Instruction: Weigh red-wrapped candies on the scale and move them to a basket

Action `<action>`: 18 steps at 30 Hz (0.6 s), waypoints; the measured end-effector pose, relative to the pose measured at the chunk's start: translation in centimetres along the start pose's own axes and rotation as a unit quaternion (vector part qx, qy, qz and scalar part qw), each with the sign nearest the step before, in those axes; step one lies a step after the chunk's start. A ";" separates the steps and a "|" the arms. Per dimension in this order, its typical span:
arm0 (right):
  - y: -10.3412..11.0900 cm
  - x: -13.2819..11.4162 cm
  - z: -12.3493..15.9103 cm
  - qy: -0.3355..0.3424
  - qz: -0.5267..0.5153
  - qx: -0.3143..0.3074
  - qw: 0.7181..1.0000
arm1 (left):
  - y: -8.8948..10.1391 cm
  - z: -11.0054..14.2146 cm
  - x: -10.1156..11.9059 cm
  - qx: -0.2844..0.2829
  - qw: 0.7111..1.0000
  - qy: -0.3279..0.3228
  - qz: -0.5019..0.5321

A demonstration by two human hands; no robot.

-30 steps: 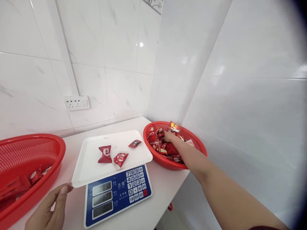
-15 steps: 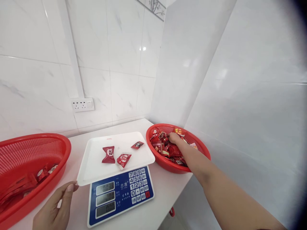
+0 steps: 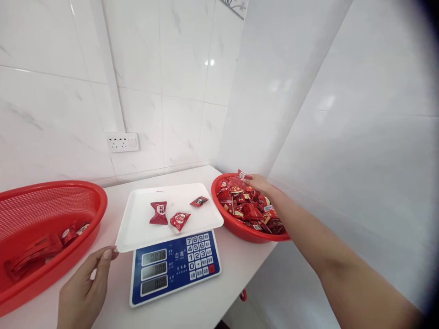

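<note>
My right hand pinches a small red wrapped candy above the back of the right red basket, which holds a heap of red-wrapped sweets. On the left, my left hand has thumb and finger pressed together at the near left corner of the white scale tray. Whether they grip that corner I cannot tell. Three red candies lie apart on the tray: a twisted one, a pointed one and a smaller one. Below it is the scale's blue keypad panel.
A second red basket stands at the left with a few red packets inside. All of it rests on a white table against a tiled wall with a socket. A grey-white wall rises at the right.
My right hand has risen out of the heap with a red candy in its fingers. My left hand stays at the tray corner. The view has shifted slightly.
</note>
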State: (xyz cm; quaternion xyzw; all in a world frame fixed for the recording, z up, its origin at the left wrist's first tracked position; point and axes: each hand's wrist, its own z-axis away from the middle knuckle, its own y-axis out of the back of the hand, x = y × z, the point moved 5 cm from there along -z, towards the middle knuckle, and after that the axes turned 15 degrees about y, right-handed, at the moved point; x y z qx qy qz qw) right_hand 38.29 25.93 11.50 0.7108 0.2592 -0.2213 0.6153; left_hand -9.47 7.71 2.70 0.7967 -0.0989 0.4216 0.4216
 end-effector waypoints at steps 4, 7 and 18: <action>-2.5 -4.1 0.6 0.070 -0.083 -0.062 0.992 | 0.2 -0.1 0.7 -0.032 0.999 0.008 0.009; -5.1 -8.0 0.6 0.118 -0.125 -0.109 0.979 | 0.2 0.1 1.0 -0.037 0.999 0.011 0.032; -10.9 -15.3 1.7 0.203 -0.130 -0.197 0.950 | 0.7 0.7 1.6 -0.071 0.995 0.031 0.059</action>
